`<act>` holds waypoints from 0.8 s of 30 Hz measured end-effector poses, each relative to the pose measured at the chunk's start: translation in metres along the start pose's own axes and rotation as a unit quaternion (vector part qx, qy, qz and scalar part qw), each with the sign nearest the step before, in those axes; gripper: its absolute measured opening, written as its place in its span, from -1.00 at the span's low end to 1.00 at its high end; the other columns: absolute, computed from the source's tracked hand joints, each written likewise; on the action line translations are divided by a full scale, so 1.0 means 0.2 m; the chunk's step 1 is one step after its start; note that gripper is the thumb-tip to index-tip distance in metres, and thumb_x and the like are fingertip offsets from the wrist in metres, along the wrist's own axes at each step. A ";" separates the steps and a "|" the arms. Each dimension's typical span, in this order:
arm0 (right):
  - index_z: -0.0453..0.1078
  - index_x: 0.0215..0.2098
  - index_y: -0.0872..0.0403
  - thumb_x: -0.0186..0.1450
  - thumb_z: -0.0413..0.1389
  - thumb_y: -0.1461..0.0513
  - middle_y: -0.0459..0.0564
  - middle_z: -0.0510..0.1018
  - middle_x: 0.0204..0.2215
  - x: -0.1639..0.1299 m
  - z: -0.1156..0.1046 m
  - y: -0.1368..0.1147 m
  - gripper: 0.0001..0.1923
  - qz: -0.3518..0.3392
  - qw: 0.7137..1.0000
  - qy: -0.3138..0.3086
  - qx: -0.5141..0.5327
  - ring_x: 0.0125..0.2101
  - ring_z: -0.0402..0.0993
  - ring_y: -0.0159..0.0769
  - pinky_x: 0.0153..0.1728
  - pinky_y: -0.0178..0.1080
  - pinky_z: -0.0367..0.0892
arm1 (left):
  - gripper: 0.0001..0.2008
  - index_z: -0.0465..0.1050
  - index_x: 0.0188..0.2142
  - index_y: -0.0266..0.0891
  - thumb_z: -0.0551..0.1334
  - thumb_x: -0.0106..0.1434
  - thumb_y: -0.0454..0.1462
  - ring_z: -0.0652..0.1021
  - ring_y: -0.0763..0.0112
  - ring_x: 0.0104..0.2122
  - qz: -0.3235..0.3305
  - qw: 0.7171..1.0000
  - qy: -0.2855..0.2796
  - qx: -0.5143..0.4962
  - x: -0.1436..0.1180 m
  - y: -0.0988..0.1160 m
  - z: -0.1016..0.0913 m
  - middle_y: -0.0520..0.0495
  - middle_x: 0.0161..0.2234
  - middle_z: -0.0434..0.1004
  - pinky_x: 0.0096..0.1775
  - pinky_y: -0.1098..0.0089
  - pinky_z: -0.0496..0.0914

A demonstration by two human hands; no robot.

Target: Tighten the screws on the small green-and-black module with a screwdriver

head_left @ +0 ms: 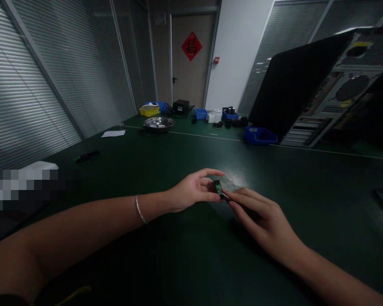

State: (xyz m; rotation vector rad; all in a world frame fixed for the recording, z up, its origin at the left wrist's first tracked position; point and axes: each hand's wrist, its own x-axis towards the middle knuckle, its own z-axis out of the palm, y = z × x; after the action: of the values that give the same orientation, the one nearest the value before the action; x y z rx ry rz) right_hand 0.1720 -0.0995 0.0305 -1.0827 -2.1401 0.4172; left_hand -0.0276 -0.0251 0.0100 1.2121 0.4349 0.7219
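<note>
My left hand (196, 189) is closed around a small green circuit board (218, 187) with dark edges, held above the green table. Its thumb and fingertips grip the piece by the sides, while the index finger reaches out above it. From the right comes my right hand (268, 214), thumb and fingers pinched on a slim metal tool (225, 196). The tool's tip points at the lower right edge of the board; whether it touches is too small to tell. Much of the tool is hidden by the fingers, so its exact kind is unclear.
On the green table (178, 153) a steel bowl (159, 124), a yellow basket (150, 111) and small blue bins (201, 114) stand at the back. A blue bin (261, 136) sits beside a large computer case (335, 89) at right. A dark tool-like object (87, 155) lies left.
</note>
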 end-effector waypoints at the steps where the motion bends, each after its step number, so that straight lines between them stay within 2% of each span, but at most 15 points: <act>1: 0.43 0.05 0.02 0.38 -0.01 0.28 0.05 0.54 -0.27 0.00 0.00 0.00 -0.68 0.001 1.000 -0.001 0.004 -0.30 0.54 -0.24 -0.30 -0.21 0.49 | -0.50 0.39 -0.01 -0.24 0.40 0.05 -0.46 0.58 0.35 -0.19 0.002 1.000 0.003 0.018 0.00 0.00 0.00 -0.07 -0.25 0.55 -0.04 0.22 0.40; 4: 0.42 0.04 0.01 0.39 -0.01 0.29 0.05 0.53 -0.25 0.00 -0.01 0.00 -0.69 0.002 1.000 0.001 0.010 -0.27 0.52 -0.23 -0.28 -0.21 0.47 | -0.68 0.46 -0.19 -0.31 0.41 0.04 -0.43 0.57 0.39 -0.23 0.016 0.998 0.027 0.047 0.00 0.01 0.00 -0.07 -0.28 0.56 -0.10 0.29 0.42; 7: 0.40 0.06 0.01 0.39 0.00 0.28 0.03 0.54 -0.27 -0.01 -0.01 0.01 -0.69 0.010 1.000 0.002 0.001 -0.28 0.51 -0.23 -0.28 -0.21 0.46 | -0.73 0.43 -0.27 -0.33 0.42 0.03 -0.41 0.57 0.37 -0.20 0.031 0.997 0.045 0.050 0.00 0.01 -0.01 -0.08 -0.24 0.55 -0.10 0.28 0.43; 13: 0.42 0.03 0.02 0.38 -0.02 0.28 0.04 0.54 -0.26 -0.01 -0.01 0.01 -0.70 0.018 0.998 -0.020 -0.053 -0.30 0.52 -0.24 -0.29 -0.20 0.46 | -0.70 0.46 -0.24 -0.31 0.42 0.02 -0.43 0.57 0.37 -0.17 0.061 0.995 0.043 0.072 -0.01 0.01 -0.01 -0.06 -0.25 0.55 -0.05 0.28 0.42; 18: 0.44 -0.01 0.03 0.38 -0.03 0.29 0.04 0.53 -0.24 -0.01 -0.01 0.01 -0.71 0.008 0.997 -0.032 -0.067 -0.28 0.52 -0.24 -0.30 -0.21 0.45 | -0.76 0.57 -0.21 -0.29 0.40 0.08 -0.37 0.57 0.36 -0.17 0.116 0.977 0.032 0.176 -0.03 0.01 0.01 -0.08 -0.22 0.55 -0.03 0.32 0.43; 24: 0.43 -0.03 0.05 0.37 -0.01 0.28 0.02 0.53 -0.29 -0.01 -0.01 0.01 -0.75 0.012 0.999 -0.008 -0.035 -0.31 0.51 -0.25 -0.32 -0.22 0.43 | -0.73 0.57 -0.23 -0.32 0.43 0.02 -0.38 0.62 0.36 -0.24 0.054 0.995 0.034 0.074 -0.02 0.01 0.02 -0.06 -0.29 0.62 -0.08 0.30 0.49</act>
State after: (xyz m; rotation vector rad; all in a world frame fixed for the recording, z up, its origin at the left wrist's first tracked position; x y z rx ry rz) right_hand 0.1745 -0.1003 0.0299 -1.1482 -2.1732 0.3650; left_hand -0.0280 -0.0305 0.0129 1.3603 0.4887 0.8371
